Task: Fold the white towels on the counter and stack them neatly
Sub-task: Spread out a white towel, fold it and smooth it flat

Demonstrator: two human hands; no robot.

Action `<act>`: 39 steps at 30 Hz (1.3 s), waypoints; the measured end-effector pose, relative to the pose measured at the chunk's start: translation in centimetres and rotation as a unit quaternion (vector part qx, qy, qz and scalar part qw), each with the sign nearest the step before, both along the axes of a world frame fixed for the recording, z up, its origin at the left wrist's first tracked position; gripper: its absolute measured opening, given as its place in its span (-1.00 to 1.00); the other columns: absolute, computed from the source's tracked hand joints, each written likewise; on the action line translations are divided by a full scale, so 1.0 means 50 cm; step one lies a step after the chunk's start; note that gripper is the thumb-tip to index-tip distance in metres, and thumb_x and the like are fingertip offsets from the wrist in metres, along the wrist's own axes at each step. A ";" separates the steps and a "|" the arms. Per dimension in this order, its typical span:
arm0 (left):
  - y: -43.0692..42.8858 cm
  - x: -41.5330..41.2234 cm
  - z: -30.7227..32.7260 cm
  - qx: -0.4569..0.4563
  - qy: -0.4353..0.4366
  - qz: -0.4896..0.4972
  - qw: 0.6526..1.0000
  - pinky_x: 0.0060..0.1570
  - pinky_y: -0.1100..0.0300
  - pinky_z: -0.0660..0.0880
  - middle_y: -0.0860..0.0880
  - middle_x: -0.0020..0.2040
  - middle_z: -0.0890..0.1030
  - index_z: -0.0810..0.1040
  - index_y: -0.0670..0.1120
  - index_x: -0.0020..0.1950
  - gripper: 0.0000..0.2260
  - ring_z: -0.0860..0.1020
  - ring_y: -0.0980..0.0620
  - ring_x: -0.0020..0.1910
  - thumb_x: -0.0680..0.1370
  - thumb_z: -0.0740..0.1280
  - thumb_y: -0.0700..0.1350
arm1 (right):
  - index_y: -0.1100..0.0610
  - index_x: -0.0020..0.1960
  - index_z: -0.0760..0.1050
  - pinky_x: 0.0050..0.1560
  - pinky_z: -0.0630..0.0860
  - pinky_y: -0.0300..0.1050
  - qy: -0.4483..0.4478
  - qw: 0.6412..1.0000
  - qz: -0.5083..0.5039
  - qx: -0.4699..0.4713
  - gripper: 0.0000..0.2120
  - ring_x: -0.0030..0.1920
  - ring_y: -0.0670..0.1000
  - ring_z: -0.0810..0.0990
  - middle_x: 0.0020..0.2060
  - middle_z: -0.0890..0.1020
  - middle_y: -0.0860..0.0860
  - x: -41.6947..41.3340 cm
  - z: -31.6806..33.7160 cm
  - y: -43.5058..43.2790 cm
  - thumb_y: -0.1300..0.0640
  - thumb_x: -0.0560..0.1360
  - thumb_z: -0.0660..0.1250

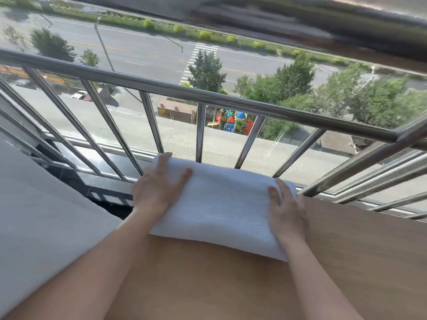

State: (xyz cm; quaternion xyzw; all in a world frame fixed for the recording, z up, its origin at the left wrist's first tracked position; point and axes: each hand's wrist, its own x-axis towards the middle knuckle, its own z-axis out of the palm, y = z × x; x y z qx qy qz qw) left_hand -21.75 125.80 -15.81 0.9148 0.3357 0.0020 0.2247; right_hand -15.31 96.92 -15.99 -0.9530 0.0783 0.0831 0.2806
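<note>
Both hands (221, 199) press the folded towel (221, 211) flat.

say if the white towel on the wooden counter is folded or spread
Folded: the white ribbed towel forms a compact thick rectangle, left hand and right hand resting on its ends.

A room on an upper floor, beside a large window, is shown. It is most likely a dwelling or lodging, though which cannot be told. A wood-grain bench (346, 262) is set close to the glass, and a polished steel railing (208, 95) with slanted bars is fixed along the window. Far below, a wide road (138, 54) with a zebra crossing (198, 58), a car (79, 95), trees (295, 75) and a brightly coloured playground (233, 122) are seen, which makes the height plain. A folded white towel (219, 209) is laid on the bench, and a smooth pale surface (34, 215) is seen at the left.
</note>
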 end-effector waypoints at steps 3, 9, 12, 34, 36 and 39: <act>0.003 0.005 -0.004 0.003 0.001 -0.003 1.000 0.16 -0.10 0.43 -0.16 0.29 0.53 0.12 0.30 0.46 -0.29 0.55 -0.25 0.21 0.40 0.00 0.60 | -0.34 0.50 0.24 0.34 0.32 0.12 0.009 1.000 -0.001 -0.022 -0.49 0.38 0.22 0.40 0.44 0.36 0.15 0.003 0.001 0.009 -0.39 0.59 -0.07; -0.014 -0.013 0.012 -0.009 0.027 -0.035 0.999 0.47 -0.18 0.15 -0.12 0.63 0.02 -0.15 0.39 0.53 -0.32 0.09 -0.17 0.59 0.46 -0.05 0.53 | -0.29 0.56 0.12 0.53 0.02 0.17 0.005 0.992 0.040 -0.123 -0.48 0.58 0.19 0.06 0.61 0.02 0.08 -0.017 0.042 0.024 -0.32 0.63 -0.13; -0.079 -0.026 0.018 0.085 -0.047 -0.155 0.983 0.52 -0.06 -0.33 0.02 0.65 -0.22 -0.16 0.33 0.59 -0.40 -0.28 -0.01 0.61 0.55 -0.15 0.39 | -0.27 0.60 -0.01 0.55 -0.27 0.16 -0.097 0.966 0.166 -0.170 -0.47 0.60 0.19 -0.10 0.63 -0.03 0.00 -0.056 0.053 0.091 -0.27 0.64 -0.21; -0.105 -0.008 -0.021 0.120 0.011 -0.301 0.946 0.50 -0.24 -0.34 0.07 0.66 -0.17 -0.19 0.29 0.60 -0.39 -0.25 -0.02 0.62 0.56 -0.21 0.38 | -0.27 0.60 -0.20 0.59 -0.15 0.09 0.032 0.977 0.166 -0.128 -0.42 0.59 -0.07 -0.33 0.62 -0.21 -0.18 -0.021 -0.010 -0.007 -0.33 0.62 -0.21; -0.106 -0.014 -0.013 0.123 0.032 -0.310 0.942 0.50 -0.25 -0.34 0.05 0.65 -0.20 -0.22 0.27 0.61 -0.39 -0.27 -0.03 0.61 0.57 -0.23 0.36 | -0.23 0.62 -0.17 0.59 -0.12 0.07 0.039 0.979 0.166 -0.111 -0.44 0.60 -0.05 -0.31 0.62 -0.20 -0.15 -0.030 0.004 -0.004 -0.27 0.66 -0.18; -0.116 -0.025 0.019 0.122 0.057 -0.313 0.940 0.52 -0.24 -0.28 0.00 0.65 -0.23 -0.23 0.23 0.62 -0.40 -0.29 -0.05 0.61 0.60 -0.20 0.33 | -0.14 0.64 -0.10 0.59 -0.15 0.04 0.037 0.980 0.172 -0.094 -0.45 0.61 -0.02 -0.27 0.64 -0.16 -0.08 -0.053 0.043 -0.014 -0.21 0.68 -0.12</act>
